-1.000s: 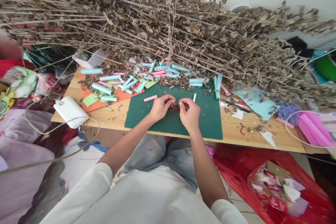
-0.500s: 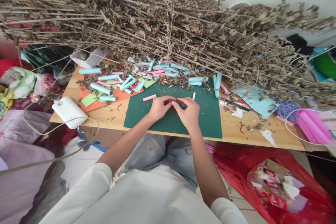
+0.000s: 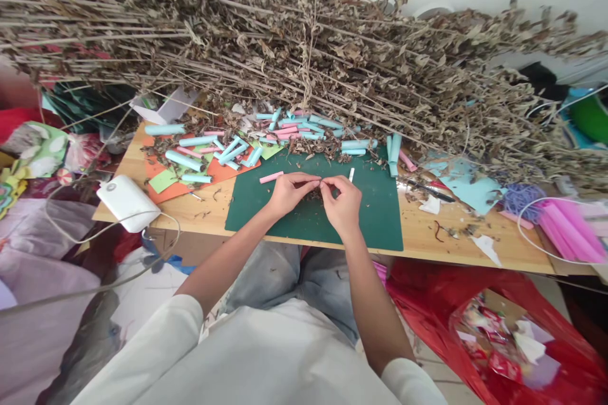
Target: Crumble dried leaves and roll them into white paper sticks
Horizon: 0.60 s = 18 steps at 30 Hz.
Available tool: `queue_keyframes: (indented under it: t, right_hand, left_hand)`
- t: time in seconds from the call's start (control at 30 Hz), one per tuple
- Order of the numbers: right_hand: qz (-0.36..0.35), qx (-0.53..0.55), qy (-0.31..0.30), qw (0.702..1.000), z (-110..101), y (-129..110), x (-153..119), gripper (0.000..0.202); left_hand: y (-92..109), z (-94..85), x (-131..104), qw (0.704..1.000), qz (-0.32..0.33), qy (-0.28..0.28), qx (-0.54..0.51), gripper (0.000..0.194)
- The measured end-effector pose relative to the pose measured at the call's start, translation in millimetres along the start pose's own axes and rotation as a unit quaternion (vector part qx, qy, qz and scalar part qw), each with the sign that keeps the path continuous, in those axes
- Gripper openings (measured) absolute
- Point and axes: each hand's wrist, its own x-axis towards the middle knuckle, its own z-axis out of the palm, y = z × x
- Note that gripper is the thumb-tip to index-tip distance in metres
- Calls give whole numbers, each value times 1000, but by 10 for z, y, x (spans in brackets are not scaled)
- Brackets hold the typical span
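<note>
Above the green cutting mat (image 3: 375, 221), my left hand (image 3: 291, 193) and my right hand (image 3: 342, 202) meet with thumbs and fingertips pinched close together. Whatever lies between the fingertips is too small to make out. Dark dried-leaf crumbs (image 3: 312, 195) are on the mat just under the fingers. A pink paper tube (image 3: 271, 177) rests on the mat beyond my left hand. Close to my right index finger stands a small white piece (image 3: 351, 174), like a stub.
Bundled dried stalks (image 3: 304, 50) span the back of the wooden table (image 3: 213, 215). Several blue paper tubes (image 3: 232, 150) and orange paper (image 3: 156, 164) lie before them. A white power bank (image 3: 127, 202) with a cable sits left. A red bag (image 3: 427, 304) of scraps hangs right.
My hands have drawn slightly apart at the fingertips, the right shifting a little to the right. Both remain over the mat; the tubes and stalks stay where they were.
</note>
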Motion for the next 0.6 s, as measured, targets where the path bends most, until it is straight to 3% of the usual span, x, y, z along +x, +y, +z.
queue_keyframes:
  t: [0.2, 0.4, 0.6]
  right_hand:
    - [-29, -36, -18, 999, 13, 18, 0, 12]
    - [-53, -42, -54, 996, -18, -12, 26, 14]
    - [75, 159, -92, 980, 36, 45, 13, 19]
  left_hand:
    - [-51, -6, 4, 999, 20, -9, -32, 23]
    - [-102, 12, 5, 999, -10, 1, -53, 20]
    - [-32, 22, 15, 991, -74, 9, -111, 28]
